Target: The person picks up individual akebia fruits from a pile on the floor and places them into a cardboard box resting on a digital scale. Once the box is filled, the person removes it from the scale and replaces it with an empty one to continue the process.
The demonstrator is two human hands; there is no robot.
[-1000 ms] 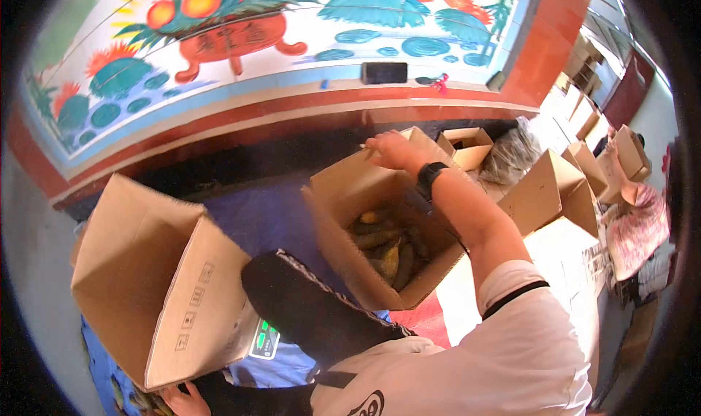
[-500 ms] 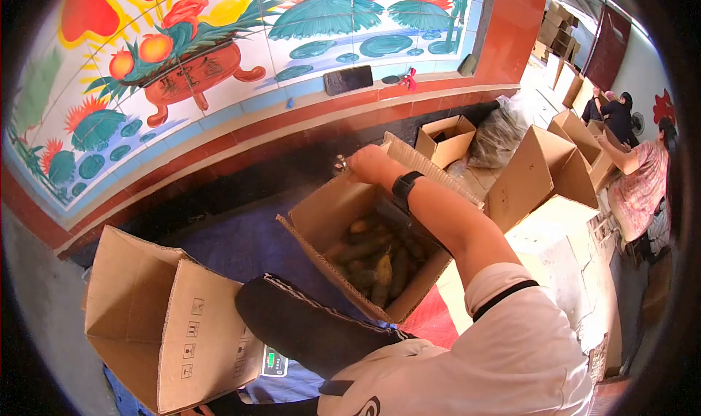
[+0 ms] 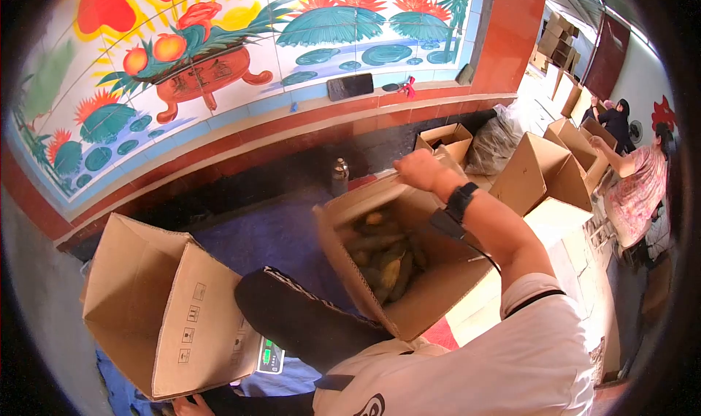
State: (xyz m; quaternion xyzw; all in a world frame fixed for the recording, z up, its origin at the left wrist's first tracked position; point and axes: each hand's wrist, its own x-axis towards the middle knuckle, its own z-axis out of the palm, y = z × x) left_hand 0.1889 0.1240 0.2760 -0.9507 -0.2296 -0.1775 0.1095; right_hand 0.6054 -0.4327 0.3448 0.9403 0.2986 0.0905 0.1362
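Right hand (image 3: 425, 173) clenched on carton (image 3: 438, 293); left (image 3: 193, 406) at box (image 3: 213, 325).

Dark phone (image 3: 350, 86) on the ledge (image 3: 312, 107) beneath a painted mural (image 3: 328, 27), metal bottle (image 3: 340, 173) near the black wall base (image 3: 241, 186)

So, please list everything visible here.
centre carton: one, brown, centre
vegetables: several, green and yellow, inside centre carton
left carton: one, brown, beside knee
other cartons: several, brown, right
digital display: one, green, beside left carton
bottle: one, silver, near wall
smartphone: one, black, on ledge
plastic bag: one, translucent, near wall
tile mural: one, multicoloured, wall
people: at least two, pink and black clothing, right
wristwatch: one, black, right wrist
left fingers: several, bare, by left carton
right fingers: several, bare, by centre carton
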